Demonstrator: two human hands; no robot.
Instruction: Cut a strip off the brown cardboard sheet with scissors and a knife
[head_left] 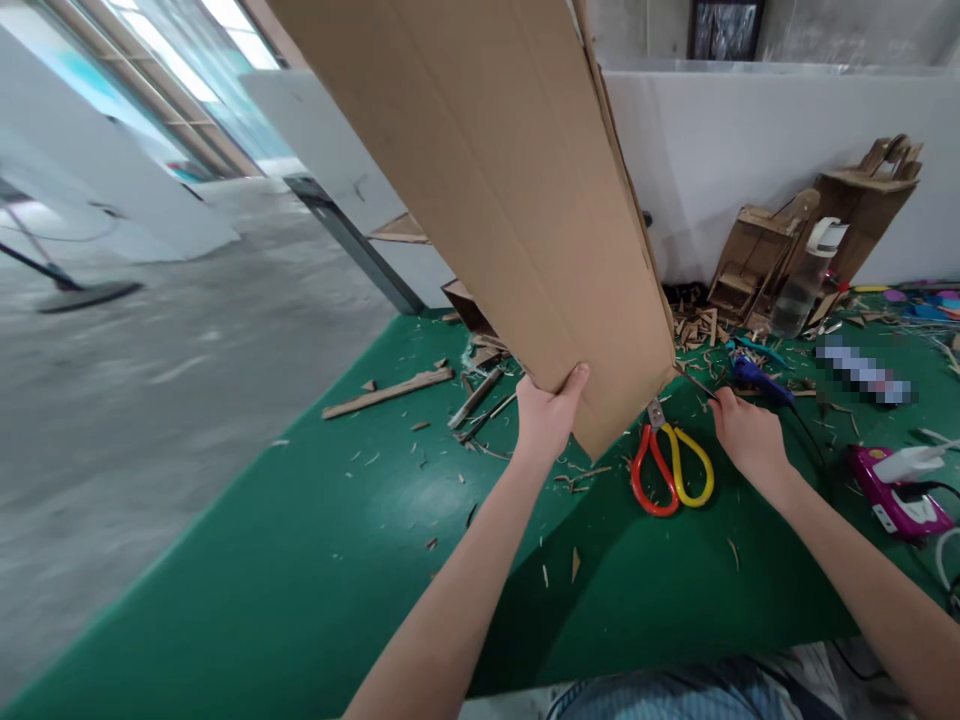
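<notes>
A tall piece of folded brown cardboard [540, 200] stands tilted above the green table, its top running out of view. My left hand [549, 415] is closed on its lower left edge, the thumb lying on the front face. Between the fingers of my right hand [750, 440] is a thin dark metal tool [697, 382], whose tip meets the cardboard's lower right corner; its exact kind is unclear. Just below that corner lie scissors [675, 470] with one red and one yellow handle, their blades partly hidden.
Cardboard scraps litter the green table [315, 560]. To the right are a blue-handled tool [761, 380] with a cord, a magenta power strip [900, 490] and a clear bottle [806, 280]. Brown cardboard models [855, 220] lean against the white panel [675, 170]. A cardboard strip [390, 393] lies left.
</notes>
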